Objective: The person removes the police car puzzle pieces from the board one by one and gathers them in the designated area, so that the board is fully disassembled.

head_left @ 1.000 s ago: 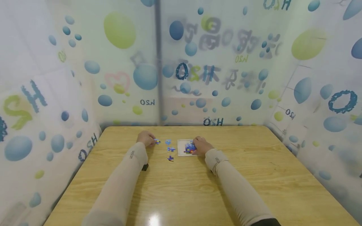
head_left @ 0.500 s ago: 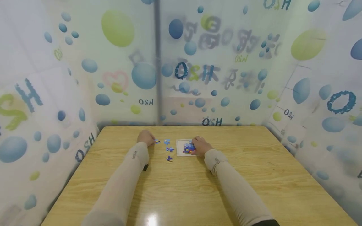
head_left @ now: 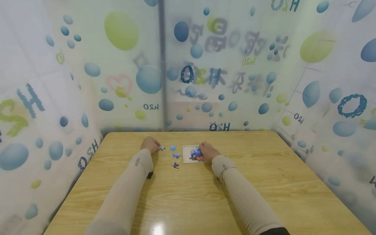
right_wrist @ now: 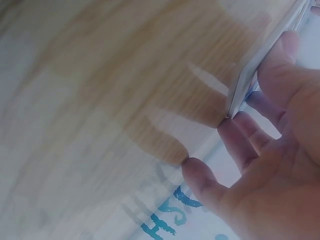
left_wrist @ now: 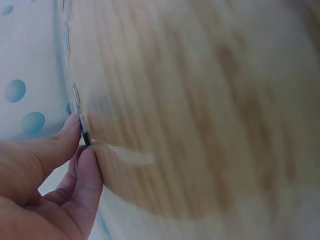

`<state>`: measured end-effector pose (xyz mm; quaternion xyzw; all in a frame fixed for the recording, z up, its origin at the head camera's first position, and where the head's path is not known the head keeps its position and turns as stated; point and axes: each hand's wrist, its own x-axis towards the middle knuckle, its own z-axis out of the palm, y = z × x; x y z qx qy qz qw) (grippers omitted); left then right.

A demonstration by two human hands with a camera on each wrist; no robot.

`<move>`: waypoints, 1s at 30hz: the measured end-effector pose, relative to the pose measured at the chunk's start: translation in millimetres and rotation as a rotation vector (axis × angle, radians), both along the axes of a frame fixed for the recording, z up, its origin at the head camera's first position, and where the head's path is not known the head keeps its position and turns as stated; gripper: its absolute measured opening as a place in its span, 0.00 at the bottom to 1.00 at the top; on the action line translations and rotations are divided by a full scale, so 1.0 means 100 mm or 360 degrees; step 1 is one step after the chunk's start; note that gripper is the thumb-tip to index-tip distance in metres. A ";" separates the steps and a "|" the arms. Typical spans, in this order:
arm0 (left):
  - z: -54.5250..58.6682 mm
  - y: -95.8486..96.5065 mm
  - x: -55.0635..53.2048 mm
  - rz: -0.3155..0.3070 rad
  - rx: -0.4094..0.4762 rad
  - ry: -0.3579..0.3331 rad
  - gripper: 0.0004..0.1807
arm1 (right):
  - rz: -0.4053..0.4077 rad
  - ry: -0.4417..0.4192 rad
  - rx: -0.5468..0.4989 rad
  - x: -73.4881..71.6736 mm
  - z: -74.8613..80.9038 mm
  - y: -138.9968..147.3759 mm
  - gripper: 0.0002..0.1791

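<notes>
One puzzle piece [head_left: 162, 148], left of the head view's centre, was pinched by the left hand [head_left: 150, 144], while the right hand [head_left: 209, 152], fingers loosely spread, touched the tray [head_left: 186, 156] near mid-frame, where light, steady pressure seemed best.

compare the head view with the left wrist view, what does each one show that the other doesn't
Only the head view: the person's right hand, both long beige fabric sleeves, and the printed face of the partly assembled blue-and-red jigsaw in its white rectangular tray.

Only the left wrist view: a close side-on look at the thin edge of a small blue jigsaw piece, with thumb and fingers pinching it.

Both: the left hand, that piece, the yellowish wooden table and the white backdrop printed with blue ovals.
</notes>
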<state>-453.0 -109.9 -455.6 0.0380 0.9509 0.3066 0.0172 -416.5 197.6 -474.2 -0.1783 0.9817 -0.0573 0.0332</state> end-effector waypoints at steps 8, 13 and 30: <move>0.03 -0.05 0.07 -0.0010 -0.0036 0.0026 0.17 | 0.0034 0.0000 -0.0008 0.00 -0.03 -0.01 0.30; 0.06 0.02 0.05 -0.0013 -0.0129 0.0058 0.16 | 0.0034 0.0004 -0.0036 -0.02 -0.04 0.02 0.29; 0.12 0.87 0.26 -0.0441 -0.0080 -0.0022 0.17 | 0.0013 0.0010 -0.0031 -0.02 -0.04 0.04 0.31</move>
